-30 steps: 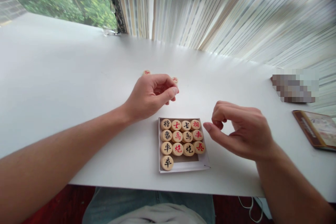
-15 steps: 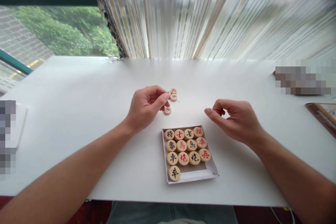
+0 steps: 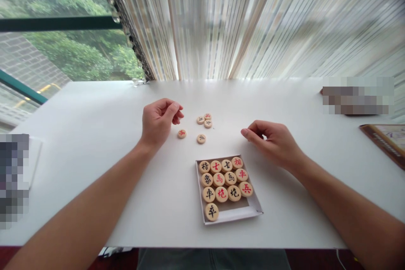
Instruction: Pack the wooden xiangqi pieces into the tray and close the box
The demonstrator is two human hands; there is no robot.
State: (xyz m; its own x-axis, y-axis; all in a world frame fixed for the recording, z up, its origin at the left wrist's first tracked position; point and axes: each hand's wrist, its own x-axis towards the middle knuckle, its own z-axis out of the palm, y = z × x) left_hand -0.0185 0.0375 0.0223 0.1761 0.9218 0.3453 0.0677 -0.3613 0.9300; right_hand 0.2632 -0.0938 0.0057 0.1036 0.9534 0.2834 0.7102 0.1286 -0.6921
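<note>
My left hand (image 3: 160,123) hovers over the left part of the white table, its fingers curled in and the thumb against the index finger. No piece shows in it. Just below its fingertips lies a red-marked Chinese chess piece (image 3: 181,133). To the right are a lone black-marked piece (image 3: 201,139) and a touching cluster of three pieces (image 3: 207,123). My right hand (image 3: 272,141) rests at the right, closed, thumb and index finger together, nothing visible in it. Between my forearms sits a shallow white box (image 3: 234,215) with rows of red and black pieces; its bottom row holds one black piece (image 3: 211,211).
Blurred-out objects stand at the table's left edge and far right. A brown-edged booklet or box (image 3: 384,145) lies at the right. A striped string curtain (image 3: 202,25) and a window border the table's back.
My left hand has moved left, away from the loose pieces, uncovering the red-marked piece and the cluster. My right hand keeps its pose. The camera view has shifted slightly.
</note>
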